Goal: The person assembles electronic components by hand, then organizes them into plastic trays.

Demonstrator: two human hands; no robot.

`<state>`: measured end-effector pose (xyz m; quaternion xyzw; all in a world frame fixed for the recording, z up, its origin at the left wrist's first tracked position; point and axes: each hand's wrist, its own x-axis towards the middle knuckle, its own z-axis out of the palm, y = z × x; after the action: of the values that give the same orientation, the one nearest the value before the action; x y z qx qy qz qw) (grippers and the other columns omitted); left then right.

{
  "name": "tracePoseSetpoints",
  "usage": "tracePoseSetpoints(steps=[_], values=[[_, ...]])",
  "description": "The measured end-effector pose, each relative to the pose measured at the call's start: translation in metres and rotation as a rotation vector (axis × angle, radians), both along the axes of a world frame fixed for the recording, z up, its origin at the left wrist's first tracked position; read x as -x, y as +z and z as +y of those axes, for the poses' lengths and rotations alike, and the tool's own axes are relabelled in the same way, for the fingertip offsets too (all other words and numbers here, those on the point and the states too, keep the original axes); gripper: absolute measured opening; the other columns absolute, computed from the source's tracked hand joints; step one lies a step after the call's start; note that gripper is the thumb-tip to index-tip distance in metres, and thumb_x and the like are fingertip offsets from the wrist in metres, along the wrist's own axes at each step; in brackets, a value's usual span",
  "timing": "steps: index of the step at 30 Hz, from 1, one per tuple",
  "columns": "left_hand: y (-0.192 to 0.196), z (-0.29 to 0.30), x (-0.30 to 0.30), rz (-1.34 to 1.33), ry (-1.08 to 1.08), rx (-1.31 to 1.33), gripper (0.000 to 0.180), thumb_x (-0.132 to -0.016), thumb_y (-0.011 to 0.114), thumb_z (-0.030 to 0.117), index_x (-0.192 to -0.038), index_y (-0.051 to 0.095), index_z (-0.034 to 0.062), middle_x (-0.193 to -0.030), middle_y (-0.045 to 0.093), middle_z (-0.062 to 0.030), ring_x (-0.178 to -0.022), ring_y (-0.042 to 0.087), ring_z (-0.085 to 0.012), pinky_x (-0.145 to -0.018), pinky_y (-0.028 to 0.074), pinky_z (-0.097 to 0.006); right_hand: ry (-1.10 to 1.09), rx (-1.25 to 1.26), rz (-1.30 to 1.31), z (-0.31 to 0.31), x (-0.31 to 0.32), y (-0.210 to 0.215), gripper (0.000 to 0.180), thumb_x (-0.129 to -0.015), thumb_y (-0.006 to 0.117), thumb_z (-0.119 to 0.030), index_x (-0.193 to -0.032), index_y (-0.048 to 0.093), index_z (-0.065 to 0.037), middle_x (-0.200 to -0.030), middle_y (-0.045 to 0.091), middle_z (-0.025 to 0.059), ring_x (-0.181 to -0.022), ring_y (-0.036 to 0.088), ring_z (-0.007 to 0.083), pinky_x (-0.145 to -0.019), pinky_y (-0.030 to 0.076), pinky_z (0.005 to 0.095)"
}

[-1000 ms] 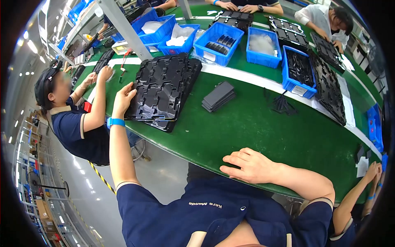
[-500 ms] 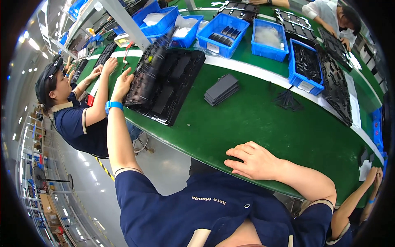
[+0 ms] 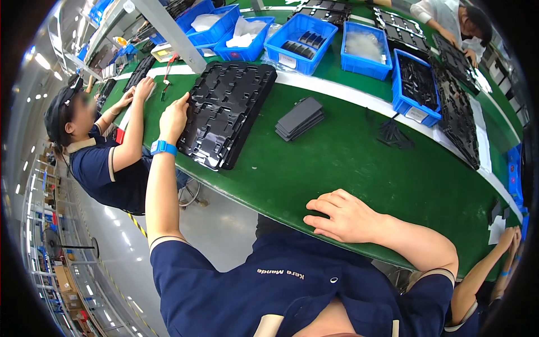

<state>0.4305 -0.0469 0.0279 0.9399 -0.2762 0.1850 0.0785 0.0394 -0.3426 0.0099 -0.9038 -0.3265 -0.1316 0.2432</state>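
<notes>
A black moulded plastic tray (image 3: 219,121) lies face down over another black tray, whose edge shows along the right side. Beside its left edge is my left hand (image 3: 174,119), with a blue wristband; its fingers stretch along the rim and seem to touch it. My right hand (image 3: 342,216) rests on the near edge of the green table (image 3: 314,174), fingers loosely bent and apart, nothing in them. Right of the trays sits a small stack of dark grey rectangular pads (image 3: 300,119).
Blue bins (image 3: 300,45) line the far side, one of them holding black parts (image 3: 416,84). Thin black strips (image 3: 394,133) lie on the table. A grey post (image 3: 171,36) rises behind the trays. A co-worker (image 3: 92,140) works at the left; other hands (image 3: 508,241) show at the right.
The upper black tray, tilted up and blurred before, now lies flat over the lower tray and covers its inside. My left hand has shifted slightly right and down. My right hand stays put.
</notes>
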Motion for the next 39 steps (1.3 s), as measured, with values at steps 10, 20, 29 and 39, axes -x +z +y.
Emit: tracePoseSetpoints(steps=[10, 20, 29, 39], values=[[-0.008, -0.009, -0.001, 0.024, 0.088, -0.049, 0.032, -0.093, 0.051, 0.021, -0.123, 0.06, 0.0196, -0.113, 0.063, -0.0142, -0.096, 0.063, -0.0341, -0.08, 0.051, -0.043, -0.015, -0.009, -0.015, -0.001, 0.003, -0.003, 0.028, -0.078, 0.07, -0.024, -0.101, 0.061, -0.01, -0.11, 0.057, 0.0098, -0.103, 0.056, 0.0243, -0.085, 0.045, 0.0371], [0.036, -0.163, 0.158, 0.135, -0.486, 0.051, 0.05, -0.08, 0.07, 0.033, -0.119, 0.059, 0.0039, -0.107, 0.062, -0.0157, -0.096, 0.061, -0.0326, -0.081, 0.051, -0.04, -0.013, 0.008, -0.01, -0.004, 0.003, -0.006, 0.03, -0.08, 0.069, -0.025, -0.106, 0.061, -0.012, -0.113, 0.057, 0.0072, -0.103, 0.056, 0.0236, -0.085, 0.046, 0.037], [0.022, -0.188, 0.176, 0.232, -0.445, -0.052, 0.058, -0.071, 0.077, 0.023, -0.122, 0.053, 0.0088, -0.092, 0.063, -0.0141, -0.084, 0.063, -0.0332, -0.072, 0.051, -0.042, -0.003, 0.025, -0.009, -0.005, 0.004, -0.005, 0.031, -0.082, 0.068, -0.027, -0.108, 0.061, -0.012, -0.114, 0.057, 0.0072, -0.103, 0.056, 0.0234, -0.087, 0.045, 0.0371], [0.023, -0.183, 0.176, 0.254, -0.452, 0.102, 0.061, -0.069, 0.076, 0.019, -0.124, 0.052, 0.011, -0.092, 0.065, -0.015, -0.083, 0.065, -0.0334, -0.072, 0.052, -0.041, 0.003, -0.026, 0.004, -0.005, 0.002, -0.004, 0.03, -0.078, 0.07, -0.025, -0.102, 0.061, -0.01, -0.111, 0.057, 0.0079, -0.103, 0.056, 0.0229, -0.086, 0.045, 0.0368]])
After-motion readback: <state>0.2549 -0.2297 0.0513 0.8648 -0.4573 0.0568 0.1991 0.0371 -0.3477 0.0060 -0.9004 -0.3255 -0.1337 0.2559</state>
